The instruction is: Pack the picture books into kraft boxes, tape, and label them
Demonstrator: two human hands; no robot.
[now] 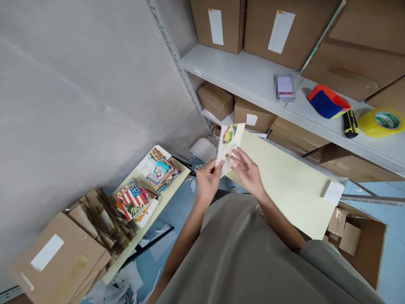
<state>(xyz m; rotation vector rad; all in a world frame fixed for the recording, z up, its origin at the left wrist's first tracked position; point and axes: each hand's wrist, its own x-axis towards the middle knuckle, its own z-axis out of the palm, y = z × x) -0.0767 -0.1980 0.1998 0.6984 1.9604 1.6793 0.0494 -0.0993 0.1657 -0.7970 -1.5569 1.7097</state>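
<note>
hands (228, 175): 2 | held card (230, 143): 1 | tape roll (381, 122): 1 | card piles (148, 185): 2

- Pale table (294, 185) top: bare and open ahead of both hands; only a small white block (333, 192) sits at its right edge.
- Shelf (253, 80) above the table: tape roll (381, 121), black-yellow tool (350, 123) and red-blue bin (327, 101) crowd the right part; cardboard boxes (275, 25) close off the back.
- Left side table (148, 202): booklet stacks (148, 185) and cardboard sheets (63, 257) cover it.
- Lower right: open carton (360, 240) blocks the floor.
</note>
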